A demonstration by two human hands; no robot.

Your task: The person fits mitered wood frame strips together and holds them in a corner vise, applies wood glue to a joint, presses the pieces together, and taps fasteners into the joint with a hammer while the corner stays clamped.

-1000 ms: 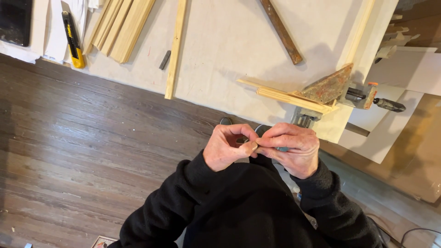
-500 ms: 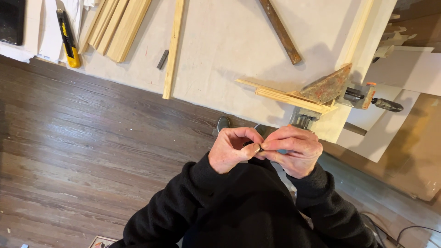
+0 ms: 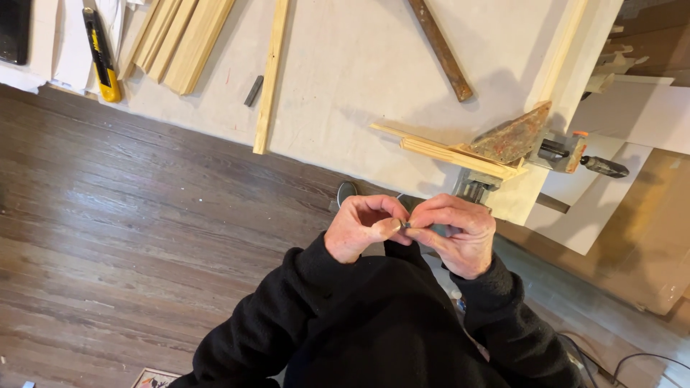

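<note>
Left hand (image 3: 363, 228) and right hand (image 3: 456, 233) — fingers closed together on one small dark piece (image 3: 406, 225), pinched between the fingertips just above the black sleeves; its kind is too small to tell. Desk (image 3: 345, 86) beyond — loose wooden strip (image 3: 269, 79), stacked slats (image 3: 180, 39), yellow knife (image 3: 100, 54), rusty triangular plate (image 3: 510, 136) clamped at the edge.

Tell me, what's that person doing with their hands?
The person, in a black sweater, pinches a tiny dark object between the fingertips of the left hand and right hand, close to the body. Just beyond, thin wood strips are clamped at the worktable edge beside a rusty triangular plate.
</note>
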